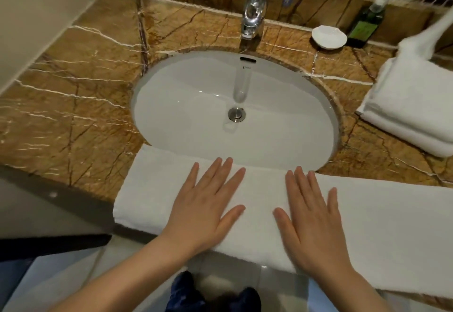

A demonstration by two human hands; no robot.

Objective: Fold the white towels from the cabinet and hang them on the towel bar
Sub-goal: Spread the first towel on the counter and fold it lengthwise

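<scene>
A long white towel point(392, 225), folded into a strip, lies along the front edge of the brown marble counter point(73, 105) and covers the near rim of the sink. My left hand point(208, 203) rests flat on it, palm down, fingers spread. My right hand point(313, 218) lies flat beside it on the same towel, fingers apart too. A stack of folded white towels point(411, 110) sits on the counter at the right. The towel bar is out of view.
A white oval sink point(196, 105) is set in the counter, with a chrome tap point(253, 14) behind it. A white soap dish point(329, 36) and a dark green bottle point(365, 27) stand at the back right. Below the counter edge I see the tiled floor and dark shoes point(213, 294).
</scene>
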